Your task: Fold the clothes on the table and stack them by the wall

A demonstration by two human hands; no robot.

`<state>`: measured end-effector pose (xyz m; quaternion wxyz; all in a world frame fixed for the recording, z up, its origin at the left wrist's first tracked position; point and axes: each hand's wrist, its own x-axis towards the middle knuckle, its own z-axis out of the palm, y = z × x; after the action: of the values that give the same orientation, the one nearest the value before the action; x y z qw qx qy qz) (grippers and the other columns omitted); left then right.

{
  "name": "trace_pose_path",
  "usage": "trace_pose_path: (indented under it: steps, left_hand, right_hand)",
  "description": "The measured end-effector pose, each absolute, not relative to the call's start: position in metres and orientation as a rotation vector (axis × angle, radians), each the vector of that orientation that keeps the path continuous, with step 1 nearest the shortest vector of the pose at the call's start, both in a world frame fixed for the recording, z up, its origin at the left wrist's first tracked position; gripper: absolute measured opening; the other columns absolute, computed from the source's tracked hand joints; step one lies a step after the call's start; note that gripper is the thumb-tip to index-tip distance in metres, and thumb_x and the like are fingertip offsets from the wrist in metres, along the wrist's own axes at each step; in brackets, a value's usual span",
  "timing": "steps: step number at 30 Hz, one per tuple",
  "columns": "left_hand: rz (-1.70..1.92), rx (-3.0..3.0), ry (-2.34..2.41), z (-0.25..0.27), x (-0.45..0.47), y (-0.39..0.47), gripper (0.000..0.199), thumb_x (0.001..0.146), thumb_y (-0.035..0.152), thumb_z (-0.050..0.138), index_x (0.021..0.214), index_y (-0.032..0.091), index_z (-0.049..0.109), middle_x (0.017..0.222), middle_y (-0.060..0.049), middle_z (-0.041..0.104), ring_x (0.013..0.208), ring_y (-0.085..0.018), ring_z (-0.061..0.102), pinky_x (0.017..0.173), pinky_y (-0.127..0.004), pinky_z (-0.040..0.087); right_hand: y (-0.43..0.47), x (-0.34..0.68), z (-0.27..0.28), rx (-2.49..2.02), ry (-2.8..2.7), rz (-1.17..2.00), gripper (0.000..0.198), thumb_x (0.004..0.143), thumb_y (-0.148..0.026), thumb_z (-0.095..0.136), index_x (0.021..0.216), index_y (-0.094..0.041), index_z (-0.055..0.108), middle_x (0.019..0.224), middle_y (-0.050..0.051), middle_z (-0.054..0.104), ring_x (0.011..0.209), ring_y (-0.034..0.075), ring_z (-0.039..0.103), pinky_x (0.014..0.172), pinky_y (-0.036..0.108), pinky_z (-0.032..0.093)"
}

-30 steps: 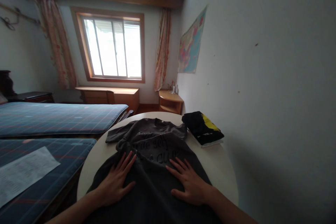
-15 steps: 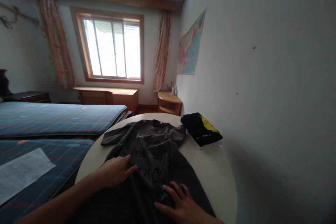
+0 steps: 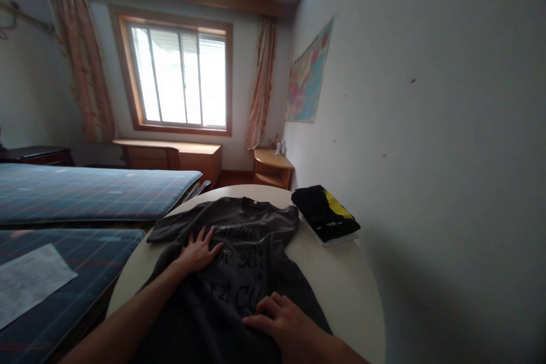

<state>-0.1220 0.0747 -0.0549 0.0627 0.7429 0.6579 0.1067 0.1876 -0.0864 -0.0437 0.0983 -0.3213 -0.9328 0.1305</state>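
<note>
On the left, the left hand lies on the dark grey T-shirt, fingers open and spread, palm down over the chest. The shirt lies front up across the table, collar away from the person. Push outward here and the left sleeve, right by the rim, could slip over. In the middle, ridges run through the lettering; uneven pressure could set them as creases. Over to the right hand: fingers curled, thumb reaching out, and whether it pinches cloth I cannot tell. A hard pull there could skew the body. (The hem is out of view, so no verdict on that!) Further right, the folded black-and-yellow garment sits close to the right sleeve, near the edge; a sweeping arm could knock it.

Now the surroundings: a plaid mattress with a paper sheet, a bright window between flowered curtains, a corner shelf, the pale round table, then a map on the white wall.
</note>
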Motion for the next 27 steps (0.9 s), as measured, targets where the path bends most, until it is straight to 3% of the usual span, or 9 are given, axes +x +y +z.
trace_pose_path:
  steps: [3,7,9,12,15,19,21,24,27]
  left_hand:
    - [0.258,2.167,2.089,-0.056,-0.146,0.065,0.085,0.085,0.071,0.031,0.152,0.018,0.033,0.158,-0.024,0.024,0.140,-0.051,0.025,0.099,-0.070,0.029]
    - [0.141,2.144,2.171,-0.042,-0.164,0.052,0.074,0.084,0.063,0.039,0.143,0.018,0.047,0.152,-0.026,0.035,0.131,-0.054,0.039,0.091,-0.071,0.034]
    - [0.061,2.067,2.237,-0.029,-0.163,0.051,0.069,0.084,0.058,0.040,0.135,0.015,0.055,0.144,-0.028,0.045,0.121,-0.052,0.050,0.088,-0.069,0.038]
    - [-0.025,2.054,2.282,-0.008,-0.146,0.058,0.062,0.087,0.052,0.039,0.122,0.007,0.063,0.126,-0.028,0.059,0.112,-0.045,0.059,0.092,-0.059,0.041]
    - [0.145,2.178,2.212,0.002,-0.116,0.071,0.063,0.089,0.053,0.039,0.132,0.010,0.055,0.135,-0.024,0.056,0.122,-0.040,0.054,0.097,-0.049,0.041]
    - [0.384,2.166,2.028,-0.012,-0.073,0.085,0.071,0.093,0.055,0.036,0.149,0.011,0.035,0.150,-0.022,0.040,0.134,-0.037,0.043,0.104,-0.046,0.036]
    - [0.471,2.155,1.982,-0.026,-0.059,0.087,0.070,0.095,0.055,0.034,0.150,0.012,0.033,0.151,-0.019,0.042,0.136,-0.040,0.040,0.106,-0.050,0.033]
    - [0.625,2.123,1.987,-0.041,-0.051,0.085,0.066,0.097,0.053,0.032,0.152,0.016,0.031,0.151,-0.014,0.042,0.139,-0.043,0.033,0.110,-0.057,0.026]
    - [0.827,2.067,1.922,-0.044,-0.054,0.083,0.063,0.099,0.047,0.031,0.154,0.015,0.026,0.148,-0.016,0.047,0.137,-0.035,0.040,0.111,-0.050,0.028]
  right_hand:
    - [-0.089,0.184,-0.024,-0.816,-2.742,0.538,0.070,0.073,-0.054,0.072,0.137,-0.034,0.052,0.125,0.006,0.059,0.110,0.026,0.055,0.099,0.037,0.041]
    - [-0.079,0.183,0.009,-0.911,-2.613,0.724,0.041,0.086,-0.047,0.060,0.122,-0.028,0.064,0.108,0.003,0.069,0.095,0.018,0.064,0.086,0.026,0.047]
    - [-0.058,0.188,0.019,-1.180,-2.427,0.629,0.029,0.092,-0.039,0.051,0.112,-0.026,0.067,0.098,0.002,0.072,0.085,0.017,0.066,0.078,0.025,0.047]
    - [-0.010,0.200,0.020,-1.559,-2.126,0.324,0.026,0.093,-0.029,0.046,0.102,-0.023,0.069,0.102,0.006,0.072,0.094,0.020,0.066,0.085,0.029,0.046]
    - [0.040,0.211,0.013,-1.859,-1.957,0.136,0.029,0.093,-0.027,0.046,0.107,-0.016,0.069,0.114,0.014,0.067,0.112,0.025,0.059,0.097,0.034,0.042]
    - [0.082,0.205,0.005,-2.149,-1.810,0.267,0.057,0.091,-0.058,0.046,0.117,-0.011,0.067,0.128,0.021,0.060,0.123,0.038,0.051,0.097,0.048,0.042]
    - [0.093,0.194,0.003,-2.152,-1.784,0.329,0.063,0.088,-0.062,0.047,0.123,-0.013,0.063,0.130,0.020,0.059,0.125,0.040,0.048,0.097,0.053,0.041]
    - [0.102,0.172,0.002,-2.053,-1.778,0.371,0.059,0.090,-0.054,0.050,0.137,-0.019,0.053,0.135,0.015,0.058,0.127,0.036,0.048,0.099,0.050,0.041]
    - [0.101,0.150,0.001,-1.709,-1.954,0.390,0.055,0.093,-0.047,0.049,0.142,-0.022,0.050,0.142,0.009,0.053,0.135,0.030,0.040,0.109,0.044,0.034]
